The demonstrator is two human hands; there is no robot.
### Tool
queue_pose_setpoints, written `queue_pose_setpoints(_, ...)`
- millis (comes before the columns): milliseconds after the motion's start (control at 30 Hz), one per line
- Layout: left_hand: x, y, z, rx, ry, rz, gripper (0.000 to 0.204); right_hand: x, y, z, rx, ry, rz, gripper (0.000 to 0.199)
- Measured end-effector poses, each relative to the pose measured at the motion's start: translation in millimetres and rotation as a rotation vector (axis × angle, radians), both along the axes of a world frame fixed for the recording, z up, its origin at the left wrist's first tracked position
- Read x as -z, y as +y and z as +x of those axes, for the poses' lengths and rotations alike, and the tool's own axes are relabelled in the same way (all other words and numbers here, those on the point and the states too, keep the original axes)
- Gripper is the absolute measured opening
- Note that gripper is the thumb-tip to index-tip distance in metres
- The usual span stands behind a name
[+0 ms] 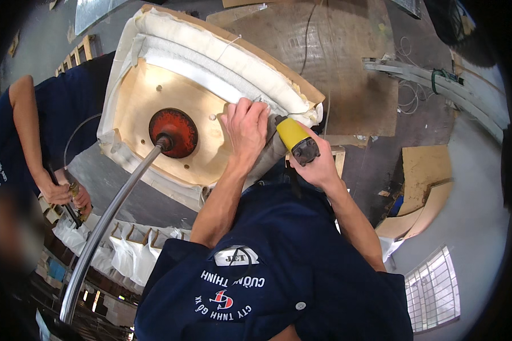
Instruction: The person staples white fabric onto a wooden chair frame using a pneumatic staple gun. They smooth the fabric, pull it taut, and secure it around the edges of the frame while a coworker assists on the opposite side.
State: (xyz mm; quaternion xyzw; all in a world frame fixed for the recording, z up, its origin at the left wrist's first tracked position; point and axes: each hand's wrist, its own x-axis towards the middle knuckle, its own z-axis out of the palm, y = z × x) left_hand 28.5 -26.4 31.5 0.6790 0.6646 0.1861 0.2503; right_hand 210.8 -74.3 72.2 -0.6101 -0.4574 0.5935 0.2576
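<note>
An upholstered furniture piece point(136, 85) lies before me with its pale wooden underside facing up and padded light fabric point(210, 54) folded around its rim. My left hand point(246, 129) is closed at the near right part of the rim, its curled fingertips pinching the fabric edge against the wood. To its right, my right hand point(321, 162) is wrapped around a yellow and black staple gun point(293, 135). The gun's nose points at the rim, close to my left fingers; whether it touches the fabric I cannot tell.
A red round pad point(182, 132) on a bent metal pole point(111, 213) rests against the wood. At left, a co-worker point(31, 125) holds a tool on a hose. Cardboard point(424, 170) leans at right. Loose cords and a pale curved beam point(426, 77) lie beyond, beside brown sheets point(352, 57).
</note>
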Motion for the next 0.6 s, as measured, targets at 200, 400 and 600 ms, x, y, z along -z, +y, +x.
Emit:
queue_pose_setpoints(200,8,3,-7,0.014,-0.073,0.003,0.008,-12,17,-11,-0.052,-0.102,-0.108,0.068)
queue_pose_setpoints(400,23,7,-24,0.152,-0.065,0.095,0.022,-27,39,-26,-0.150,-0.237,-0.189,0.071)
queue_pose_setpoints(600,31,20,-34,0.245,-0.064,0.116,0.025,-26,45,-30,-0.184,-0.252,-0.198,0.073)
